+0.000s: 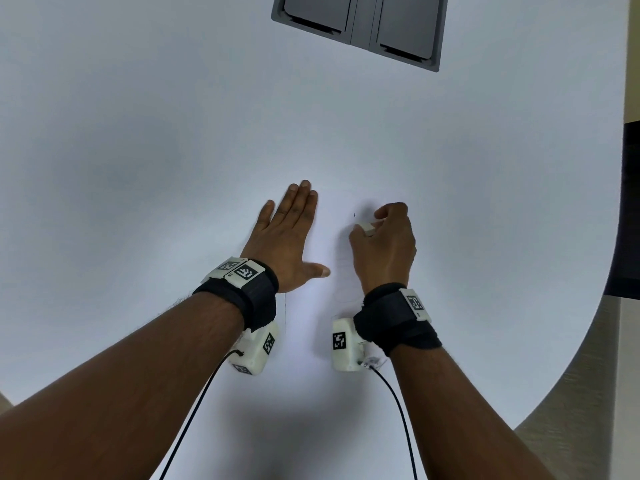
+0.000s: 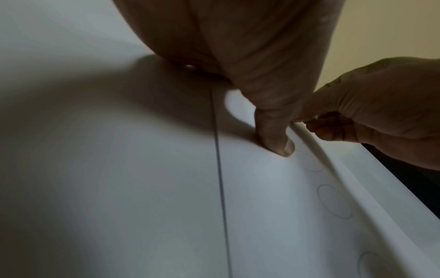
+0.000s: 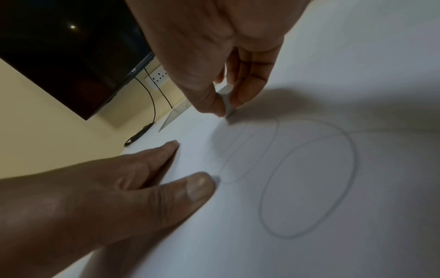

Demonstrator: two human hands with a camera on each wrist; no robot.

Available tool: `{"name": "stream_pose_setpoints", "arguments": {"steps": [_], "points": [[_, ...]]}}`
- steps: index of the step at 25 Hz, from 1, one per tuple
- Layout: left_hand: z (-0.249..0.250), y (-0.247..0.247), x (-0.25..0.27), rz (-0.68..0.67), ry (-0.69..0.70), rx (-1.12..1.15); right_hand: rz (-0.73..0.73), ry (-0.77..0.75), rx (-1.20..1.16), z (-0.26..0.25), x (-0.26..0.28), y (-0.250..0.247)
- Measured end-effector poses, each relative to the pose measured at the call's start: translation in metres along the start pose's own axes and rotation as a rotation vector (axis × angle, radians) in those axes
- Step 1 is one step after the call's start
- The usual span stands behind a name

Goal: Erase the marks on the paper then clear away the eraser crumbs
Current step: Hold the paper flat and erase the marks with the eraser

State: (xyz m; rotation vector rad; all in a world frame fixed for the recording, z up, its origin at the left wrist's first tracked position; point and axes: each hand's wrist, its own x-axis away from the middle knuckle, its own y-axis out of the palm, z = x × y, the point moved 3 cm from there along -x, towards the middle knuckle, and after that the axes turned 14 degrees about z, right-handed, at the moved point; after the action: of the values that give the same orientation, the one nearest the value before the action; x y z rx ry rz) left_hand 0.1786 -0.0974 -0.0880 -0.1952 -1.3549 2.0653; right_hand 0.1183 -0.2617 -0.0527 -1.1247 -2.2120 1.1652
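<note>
Two hands work on one white sheet of paper (image 1: 311, 317) lying on a white table (image 1: 138, 133). The left hand (image 1: 287, 233) lies flat, four fingers straight and together, thumb spread onto the sheet. To its right, three faint pencil ovals (image 3: 307, 184) overlap on the paper in the right wrist view. The right hand (image 1: 384, 244) pinches one white eraser (image 1: 367, 229) between thumb and fingertips, its lower end touching the paper. One grey double-flap panel (image 1: 360, 26) sits at the table's far side.
</note>
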Motion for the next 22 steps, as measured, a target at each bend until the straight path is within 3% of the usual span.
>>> {"name": "stream_pose_setpoints", "arguments": {"steps": [7,12,14,18,22], "points": [[0.0,0.001,0.002,0.062,0.014,0.028,-0.166,-0.307,-0.122,-0.022,0.045,0.023],[0.0,0.0,0.0,-0.002,0.001,0.001,-0.048,-0.109,-0.037,0.001,0.007,0.003],[0.0,0.001,0.0,0.003,0.004,0.011,-0.065,-0.138,-0.082,-0.008,0.013,0.006],[-0.001,0.001,0.001,0.059,0.016,0.019,-0.237,-0.285,-0.162,-0.028,0.048,0.023],[0.0,0.001,0.0,0.013,0.011,0.004,-0.14,-0.196,-0.077,-0.009,0.025,0.009]]}}
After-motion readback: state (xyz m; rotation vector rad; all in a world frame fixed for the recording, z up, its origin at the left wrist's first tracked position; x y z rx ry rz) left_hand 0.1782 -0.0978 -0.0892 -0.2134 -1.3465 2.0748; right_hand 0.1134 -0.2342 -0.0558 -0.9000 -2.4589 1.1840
